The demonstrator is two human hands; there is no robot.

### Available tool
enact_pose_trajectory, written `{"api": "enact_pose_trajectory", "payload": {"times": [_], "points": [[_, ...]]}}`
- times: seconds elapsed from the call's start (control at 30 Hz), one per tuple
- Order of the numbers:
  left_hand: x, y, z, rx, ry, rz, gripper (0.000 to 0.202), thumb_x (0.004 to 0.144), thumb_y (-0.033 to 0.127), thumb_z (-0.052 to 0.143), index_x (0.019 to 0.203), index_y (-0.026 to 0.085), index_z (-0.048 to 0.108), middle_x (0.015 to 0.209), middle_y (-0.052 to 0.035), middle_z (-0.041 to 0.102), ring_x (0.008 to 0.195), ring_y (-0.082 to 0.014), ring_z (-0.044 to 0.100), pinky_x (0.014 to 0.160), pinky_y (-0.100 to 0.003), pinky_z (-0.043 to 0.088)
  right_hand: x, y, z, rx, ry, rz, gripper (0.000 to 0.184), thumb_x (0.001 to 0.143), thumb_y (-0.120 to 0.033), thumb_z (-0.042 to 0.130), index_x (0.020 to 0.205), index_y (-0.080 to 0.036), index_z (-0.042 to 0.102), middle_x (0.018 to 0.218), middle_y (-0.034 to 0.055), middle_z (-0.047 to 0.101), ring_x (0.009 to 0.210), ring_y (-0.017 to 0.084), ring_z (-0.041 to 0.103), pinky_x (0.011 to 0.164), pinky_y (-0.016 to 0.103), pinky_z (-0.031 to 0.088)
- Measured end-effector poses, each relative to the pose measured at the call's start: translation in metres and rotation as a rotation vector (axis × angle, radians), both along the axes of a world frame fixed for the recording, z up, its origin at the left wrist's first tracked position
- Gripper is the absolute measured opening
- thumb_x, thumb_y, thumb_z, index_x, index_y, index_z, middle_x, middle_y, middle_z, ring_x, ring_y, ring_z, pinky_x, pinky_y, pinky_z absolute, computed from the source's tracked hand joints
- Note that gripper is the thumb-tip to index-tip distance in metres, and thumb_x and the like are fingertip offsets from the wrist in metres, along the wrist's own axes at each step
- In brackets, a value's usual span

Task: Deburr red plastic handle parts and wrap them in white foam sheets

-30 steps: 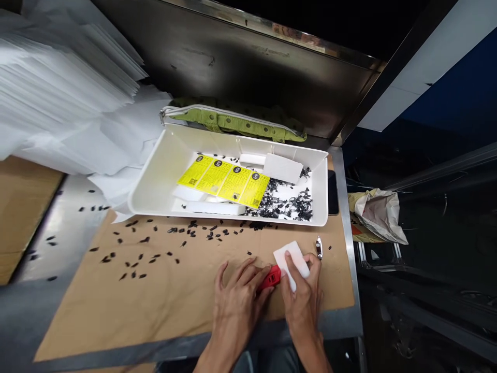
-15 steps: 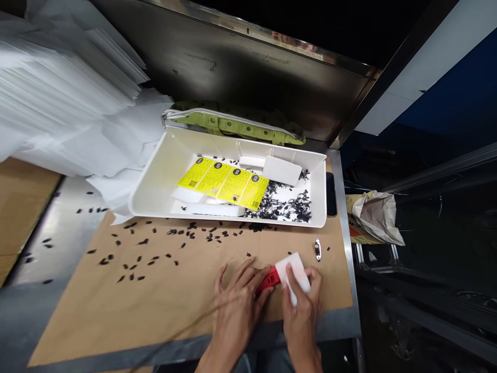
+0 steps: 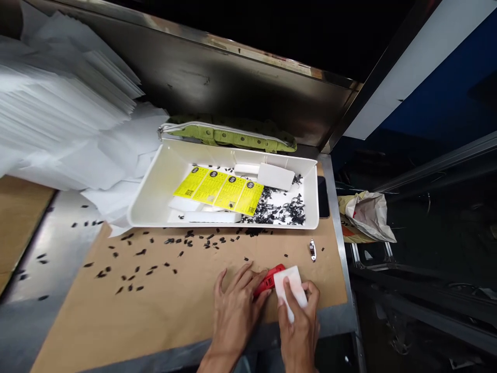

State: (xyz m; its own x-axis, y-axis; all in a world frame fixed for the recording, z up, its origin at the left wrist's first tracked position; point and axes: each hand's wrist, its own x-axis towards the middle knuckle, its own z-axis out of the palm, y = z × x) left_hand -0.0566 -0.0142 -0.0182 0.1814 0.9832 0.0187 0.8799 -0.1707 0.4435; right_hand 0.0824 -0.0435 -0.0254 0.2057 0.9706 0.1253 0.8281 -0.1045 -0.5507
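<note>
My left hand pinches a small red plastic piece just above the brown paper, with thumb below and fingers along its upper side. My right hand grips a white sponge block, forefinger pressed on its face, and the block's corner lies against or right beside the red piece's right end. A faint reddish tint shows on the sponge. Beyond the hands, a small shiny metal nail clipper lies on the paper. Tiny black parts are scattered to the upper left.
A white tray holds yellow label sheets, white blocks and many black bits. Behind it lies a green dotted pouch; a phone sits at its right. White sheets pile up at left. A paper bag stands past the table's right edge.
The sponge has slid down and back along the red piece, uncovering more of its right end. My left hand keeps its hold. The whole view has shifted slightly.
</note>
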Motion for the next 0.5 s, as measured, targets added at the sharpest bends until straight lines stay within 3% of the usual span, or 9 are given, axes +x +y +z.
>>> {"api": "enact_pose_trajectory", "payload": {"times": [0.13,0.3,0.4,0.5], "points": [[0.0,0.003,0.001,-0.074,-0.005,0.014,0.026,0.092,0.024,0.06,0.116,0.026,0.071,0.111,-0.0081,0.076,0.123,-0.0338,0.061,0.11,-0.059,0.025,0.004,0.018,0.011,-0.059,-0.039,0.024,0.037,0.097,-0.029,0.047,0.127,-0.028,0.068,0.115,0.0127,0.052,0.09,0.025,0.066,0.063,0.033,0.055],[-0.004,0.01,0.003,-0.14,-0.008,0.013,0.025,0.09,0.026,0.064,0.115,0.023,0.071,0.114,-0.011,0.075,0.123,-0.0355,0.061,0.111,-0.063,0.022,0.031,0.051,0.069,0.091,0.068,0.033,0.038,0.094,-0.033,0.053,0.13,-0.026,0.066,0.115,0.0102,0.05,0.102,0.023,0.061,0.083,0.036,0.057],[-0.007,0.012,0.006,-0.145,-0.017,-0.01,0.03,0.087,0.029,0.068,0.116,0.023,0.07,0.116,-0.0122,0.074,0.119,-0.0354,0.062,0.111,-0.063,0.025,0.035,0.091,0.1,0.111,0.028,0.052,0.047,0.094,-0.034,0.055,0.14,-0.029,0.057,0.121,0.0098,0.048,0.106,0.023,0.06,0.09,0.038,0.055],[-0.01,0.011,0.006,-0.145,-0.028,-0.033,0.04,0.081,0.021,0.067,0.121,0.02,0.069,0.113,-0.0141,0.074,0.112,-0.0352,0.065,0.107,-0.059,0.036,0.021,0.146,0.115,-0.081,-0.091,0.149,0.05,0.092,-0.034,0.06,0.141,-0.028,0.055,0.128,0.0115,0.052,0.108,0.026,0.062,0.086,0.041,0.056]]}}
